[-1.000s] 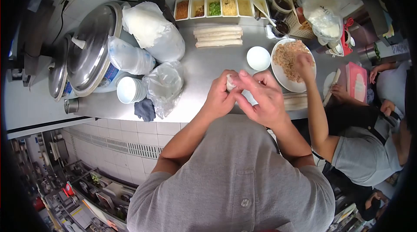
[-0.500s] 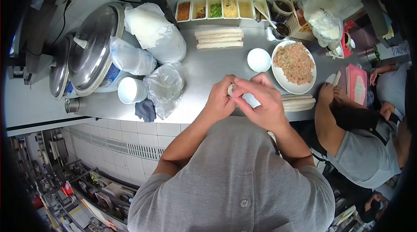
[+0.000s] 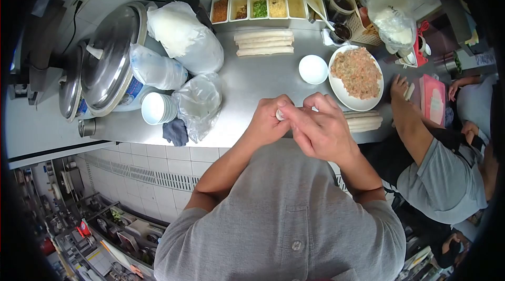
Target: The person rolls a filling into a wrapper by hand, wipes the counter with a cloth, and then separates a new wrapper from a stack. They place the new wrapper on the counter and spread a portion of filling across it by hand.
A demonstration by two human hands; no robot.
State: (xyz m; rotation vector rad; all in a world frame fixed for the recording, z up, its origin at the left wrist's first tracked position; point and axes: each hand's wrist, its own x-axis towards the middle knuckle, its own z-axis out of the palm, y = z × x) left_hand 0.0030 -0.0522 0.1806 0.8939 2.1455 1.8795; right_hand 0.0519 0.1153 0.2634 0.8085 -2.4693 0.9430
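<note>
My left hand (image 3: 267, 121) is closed around a pale roll, and only its small whitish end (image 3: 280, 115) shows between the fingers. The rest of the roll is hidden in the hand. Against that end, my right hand (image 3: 326, 129) presses its fingertips, with the fingers bent. Both hands are together over the front edge of the steel counter (image 3: 236, 89). Just right of them lie more pale rolls (image 3: 363, 121). A white bowl (image 3: 313, 69) stands beyond my hands, beside a plate (image 3: 342, 90) of pinkish minced filling (image 3: 357, 73).
Several pale rolls (image 3: 264, 43) lie below a row of seasoning tubs (image 3: 259, 8). At left are lidded pots (image 3: 110, 57), plastic bags (image 3: 197, 103), stacked white bowls (image 3: 158, 108) and a dark cloth (image 3: 175, 132). A co-worker's arm (image 3: 413, 123) reaches onto the counter at right.
My right hand has turned and shifted slightly to the right and down, its fingers still at the roll's end. The co-worker's hand has moved farther away along the counter.
</note>
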